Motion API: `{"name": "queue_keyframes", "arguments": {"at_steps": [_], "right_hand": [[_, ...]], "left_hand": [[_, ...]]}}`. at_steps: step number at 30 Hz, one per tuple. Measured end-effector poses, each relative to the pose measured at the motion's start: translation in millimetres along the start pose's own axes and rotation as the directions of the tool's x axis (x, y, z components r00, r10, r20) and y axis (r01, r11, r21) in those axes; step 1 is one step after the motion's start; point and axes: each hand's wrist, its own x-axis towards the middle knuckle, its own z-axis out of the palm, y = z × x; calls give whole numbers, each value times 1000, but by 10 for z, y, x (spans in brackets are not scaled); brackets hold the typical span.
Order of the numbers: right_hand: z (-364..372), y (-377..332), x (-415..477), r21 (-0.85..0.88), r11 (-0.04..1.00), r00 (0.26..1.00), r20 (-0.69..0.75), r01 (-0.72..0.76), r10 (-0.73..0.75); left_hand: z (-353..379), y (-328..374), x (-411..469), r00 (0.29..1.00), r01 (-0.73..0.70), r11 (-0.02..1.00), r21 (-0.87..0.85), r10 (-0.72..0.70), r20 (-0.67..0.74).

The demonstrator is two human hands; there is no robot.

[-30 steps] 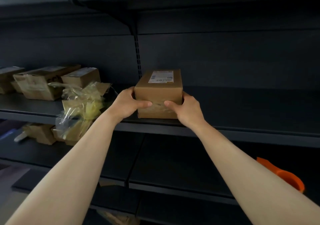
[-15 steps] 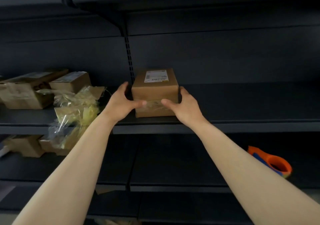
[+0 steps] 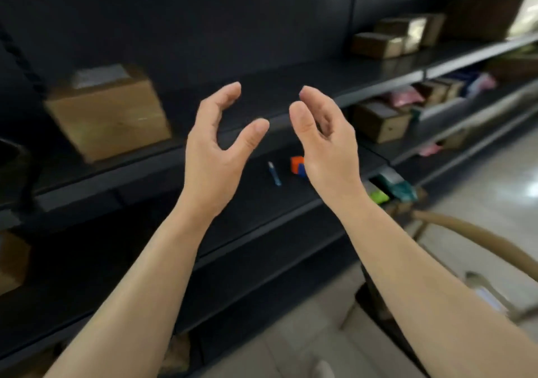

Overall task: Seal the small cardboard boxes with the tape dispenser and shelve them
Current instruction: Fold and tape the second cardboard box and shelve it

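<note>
A box [image 3: 107, 112] was seen at the left of the upper shelf [image 3: 364, 72], set close to its front edge, with a pale label on top. It was blurred, and no tape could be made out on it. The left hand [image 3: 215, 144] was held up in front of that shelf, right of the box and apart from it. Its fingers were loosely curved and its thumb spread wide, and nothing was gripped. The right hand [image 3: 326, 141] was raised near it, palm turned toward the left hand, fingers half curled and likewise empty. On the lower shelf [image 3: 256, 194], between the two wrists, a thin blue stick [image 3: 274, 173] was laid. Just right of it, the orange and blue dispenser [image 3: 296, 164] was partly hidden behind the right hand. Further right, more boxes [image 3: 378, 44] were set toward the far end of the upper shelf. Pink packets [image 3: 404, 96] were seen on a shelf below them. A tan curved bar [image 3: 477, 235] was seen at the lower right, over a pale floor [image 3: 495, 174].
</note>
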Motion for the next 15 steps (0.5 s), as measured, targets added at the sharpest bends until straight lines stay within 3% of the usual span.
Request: {"name": "queue_keyframes", "arguments": {"at_steps": [5,9,15], "right_hand": [[-956,313,-400,-146,978,956,-272,-152,108],[-1750,515,-751,-183,940,854,-492,-289,167],[-2773,762,-1177,-196,868,702,-679,-456,216]], "left_hand": [[927,14,-307,952,134,981,-143,-87,294],[1717,105,-552,871,224,948,-227,-90,482],[2781,154,-942,732,361,905,-224,-127,669]]}}
